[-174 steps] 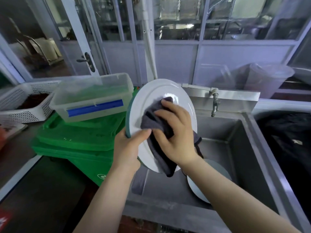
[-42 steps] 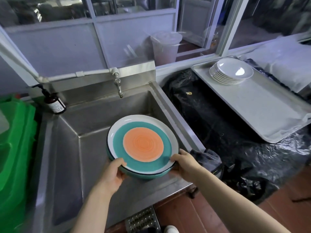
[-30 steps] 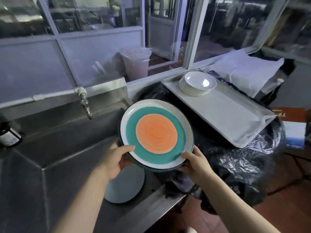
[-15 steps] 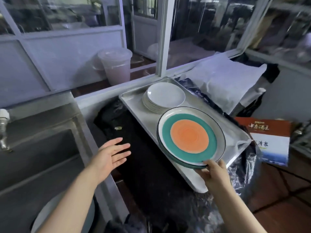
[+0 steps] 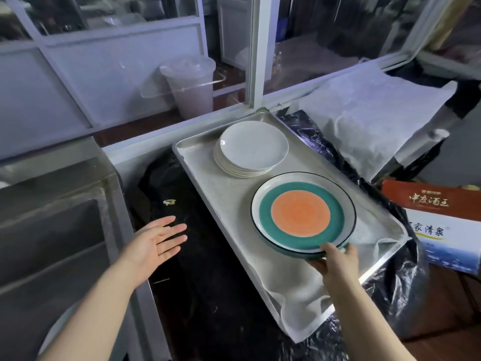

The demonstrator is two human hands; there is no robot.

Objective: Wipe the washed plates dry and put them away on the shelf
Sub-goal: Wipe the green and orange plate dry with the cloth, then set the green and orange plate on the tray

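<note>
Orange-and-teal plate, now only in the right hand, lowers onto the tray; left hand has let go, spread wide.

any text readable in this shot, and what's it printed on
"中度酒王" in gold characters, as best it reads, on the red top of the cardboard box right of the metal tray.
"家清泉" in dark characters on the same box's white front; a character before it is cut off.
No other text shows in this view.
</note>
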